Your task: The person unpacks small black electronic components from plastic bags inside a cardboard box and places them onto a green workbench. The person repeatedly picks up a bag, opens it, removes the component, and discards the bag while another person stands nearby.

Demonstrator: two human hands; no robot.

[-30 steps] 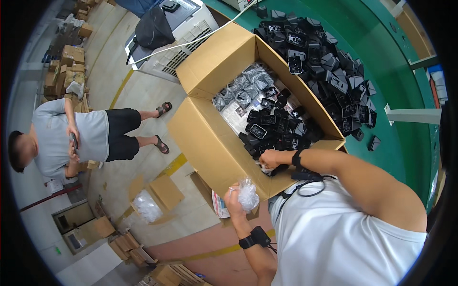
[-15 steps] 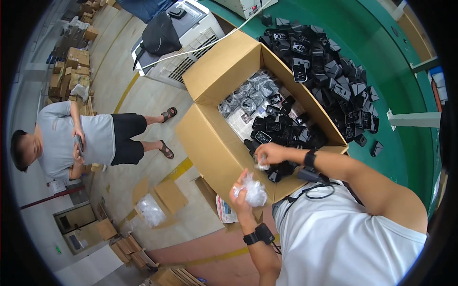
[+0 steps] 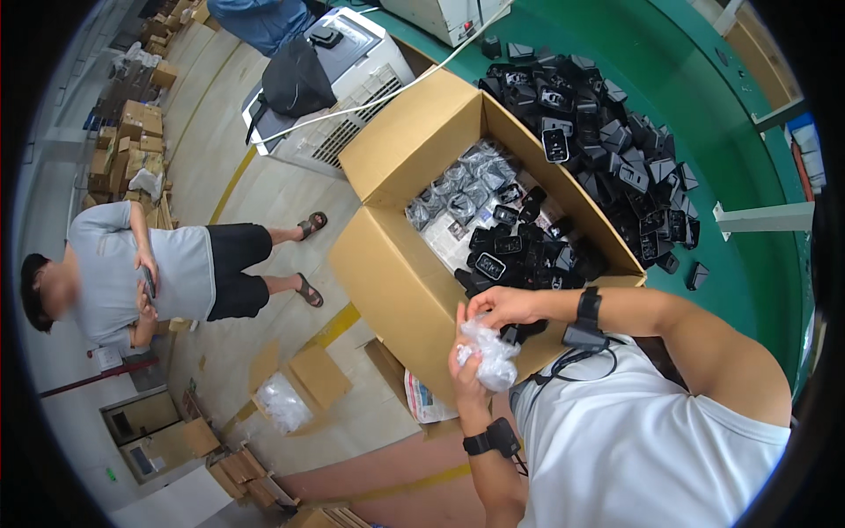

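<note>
Now right hand has left spot over black units, met left hand at clear plastic; handling turns two-handed. Plastic at near side of box. Left grasps bundle, fingers curled round; right fingertips at its top, pinch unclear. Bagged units at box's far end; black heap on green table. Right forearm blocks near corner.

Probably a workshop: stacked cartons
</note>
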